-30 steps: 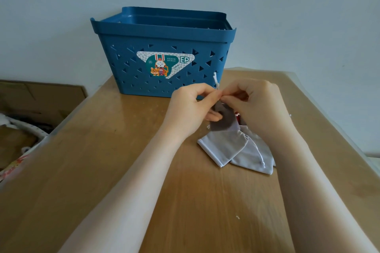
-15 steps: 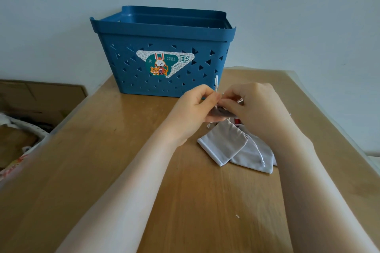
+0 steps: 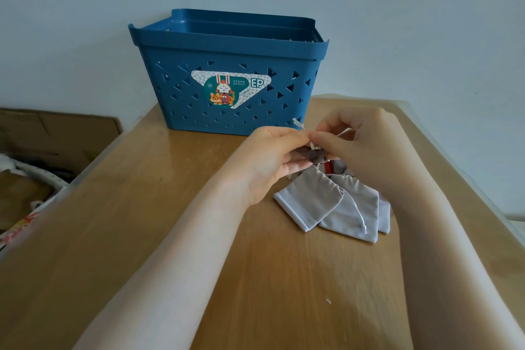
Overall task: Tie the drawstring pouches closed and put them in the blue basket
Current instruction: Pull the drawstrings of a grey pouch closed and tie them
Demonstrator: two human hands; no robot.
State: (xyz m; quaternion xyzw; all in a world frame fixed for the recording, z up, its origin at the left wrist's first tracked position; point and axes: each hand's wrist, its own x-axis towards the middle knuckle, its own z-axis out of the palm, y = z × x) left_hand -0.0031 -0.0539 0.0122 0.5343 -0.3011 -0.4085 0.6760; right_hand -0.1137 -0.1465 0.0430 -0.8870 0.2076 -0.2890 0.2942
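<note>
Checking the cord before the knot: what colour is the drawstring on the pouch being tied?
White; the drawstring shows best in the head view, against the blue basket.

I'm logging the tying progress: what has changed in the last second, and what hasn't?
The held pouch hung as a flap under the hands a second ago; now it is bunched up small between them. The left hand and right hand keep their grip on it and its white drawstring, with the right fingers drawn slightly rightward. The grey pouches on the table and the blue basket stayed put.
</note>
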